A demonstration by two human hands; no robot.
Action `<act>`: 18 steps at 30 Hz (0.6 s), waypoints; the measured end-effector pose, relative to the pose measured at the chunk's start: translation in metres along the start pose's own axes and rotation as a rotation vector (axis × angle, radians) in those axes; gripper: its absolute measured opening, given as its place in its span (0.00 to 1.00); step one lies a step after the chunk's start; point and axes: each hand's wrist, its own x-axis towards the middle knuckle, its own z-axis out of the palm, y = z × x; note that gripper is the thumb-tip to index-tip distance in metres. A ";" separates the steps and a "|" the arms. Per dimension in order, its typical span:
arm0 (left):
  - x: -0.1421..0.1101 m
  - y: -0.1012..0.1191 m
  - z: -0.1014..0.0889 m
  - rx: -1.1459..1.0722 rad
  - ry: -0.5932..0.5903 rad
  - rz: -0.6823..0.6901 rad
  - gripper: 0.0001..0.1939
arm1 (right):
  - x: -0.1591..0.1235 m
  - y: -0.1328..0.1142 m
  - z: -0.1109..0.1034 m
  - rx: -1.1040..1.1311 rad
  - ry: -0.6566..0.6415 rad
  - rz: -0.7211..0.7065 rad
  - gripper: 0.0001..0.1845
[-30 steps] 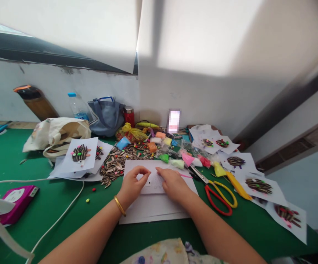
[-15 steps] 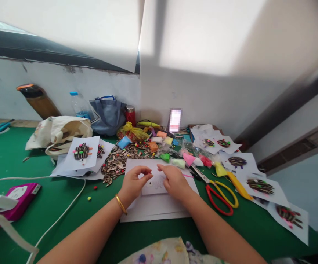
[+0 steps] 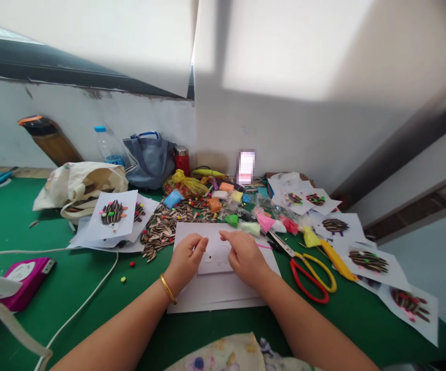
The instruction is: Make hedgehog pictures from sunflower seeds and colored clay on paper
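Observation:
My left hand (image 3: 189, 256), with a gold bangle on its wrist, is closed over the left side of a small white card (image 3: 215, 268). Its thumb presses against the curled fingers; whatever is between them is too small or hidden. At the card's right side is my right hand (image 3: 245, 257), fingers bent in and the tip pointing left; what it holds, if anything, does not show. Between the hands, the card bears a faint outline drawing with a dark eye dot. Larger white sheets (image 3: 223, 296) lie beneath it.
Sunflower seeds (image 3: 159, 234) are heaped behind the left hand. Coloured clay packets (image 3: 263, 222) lie behind the card. Scissors (image 3: 310, 273) and a yellow cutter (image 3: 339, 260) lie to the right. Finished seed pictures (image 3: 367, 262) flank both sides. A white cable (image 3: 87, 304) crosses the left.
My left thumb and fingers have come together, closing the gap between them. My right hand has hardly moved. The view has shifted slightly.

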 end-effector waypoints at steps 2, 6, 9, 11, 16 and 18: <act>0.000 0.002 0.000 0.015 0.016 -0.003 0.16 | 0.000 0.000 0.001 0.003 -0.008 0.005 0.33; 0.000 0.002 0.002 -0.036 -0.016 0.015 0.07 | -0.001 0.001 0.002 0.006 -0.021 0.016 0.32; -0.001 0.000 0.003 -0.056 -0.059 0.024 0.09 | -0.001 0.000 0.003 0.003 -0.032 0.013 0.32; -0.002 0.000 0.002 -0.035 -0.066 0.023 0.13 | -0.001 0.000 0.004 -0.001 -0.037 0.011 0.31; -0.002 0.003 0.001 -0.014 -0.018 0.033 0.11 | -0.001 0.000 0.004 -0.002 -0.028 0.009 0.31; -0.001 0.004 0.002 -0.041 -0.029 0.044 0.08 | -0.001 -0.001 0.003 -0.005 -0.024 0.004 0.30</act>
